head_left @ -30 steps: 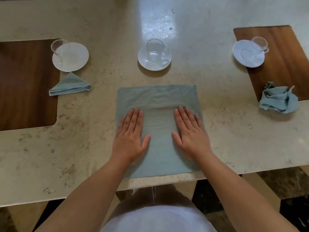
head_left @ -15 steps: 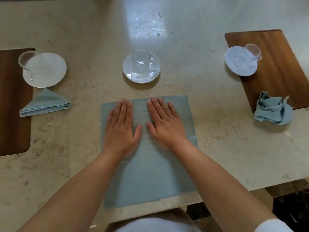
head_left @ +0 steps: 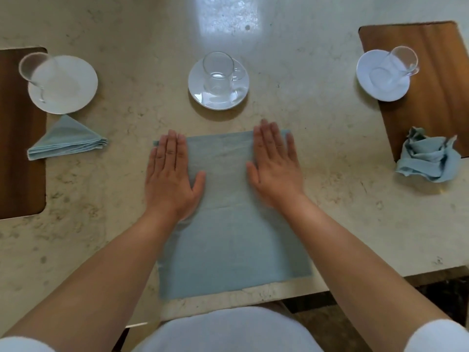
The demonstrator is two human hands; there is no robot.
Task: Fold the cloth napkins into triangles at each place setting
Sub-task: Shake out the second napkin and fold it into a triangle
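A light blue cloth napkin lies spread flat on the marble table in front of me, its near edge close to the table's front edge. My left hand presses flat on its far left corner, fingers straight. My right hand presses flat on its far right corner, fingers straight too. At the left setting lies a napkin folded into a triangle. A crumpled napkin sits at the right setting.
Behind the flat napkin stands a glass cup on a white saucer. Left and right settings each have a white saucer with a glass cup. Wooden inlays flank the beige marble table.
Both hands have slid apart from the napkin's middle out to its far corners, smoothing it. The camera has also shifted slightly.
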